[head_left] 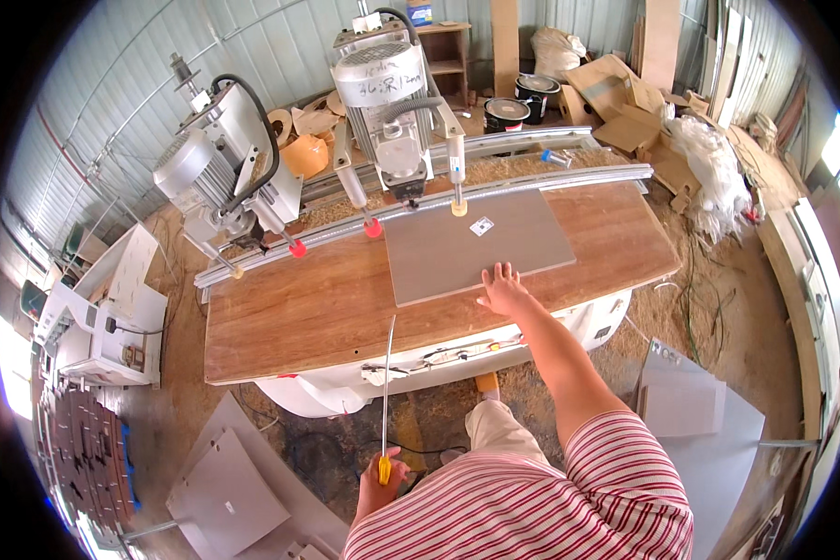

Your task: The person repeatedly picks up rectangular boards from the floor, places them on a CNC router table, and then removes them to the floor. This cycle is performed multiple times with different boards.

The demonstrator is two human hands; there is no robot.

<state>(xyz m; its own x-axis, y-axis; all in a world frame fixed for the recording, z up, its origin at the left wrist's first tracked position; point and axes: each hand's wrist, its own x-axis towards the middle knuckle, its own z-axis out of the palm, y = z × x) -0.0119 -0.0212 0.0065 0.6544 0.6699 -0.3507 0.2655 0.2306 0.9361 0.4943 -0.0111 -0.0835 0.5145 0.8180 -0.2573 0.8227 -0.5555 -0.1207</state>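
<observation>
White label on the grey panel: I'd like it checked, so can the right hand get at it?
Probably yes: the right hand lies on the grey panel near the white label, with only bare panel surface between them.

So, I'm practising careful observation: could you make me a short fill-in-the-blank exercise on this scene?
1. The left hand holds a long, thin tool whose lower end is coloured ____.
2. The right hand touches a flat panel bearing a small label with a ____ background.
3. Above the far side of the wooden tabletop, the large motors number ____.

Missing words: yellow; white; two.
</observation>
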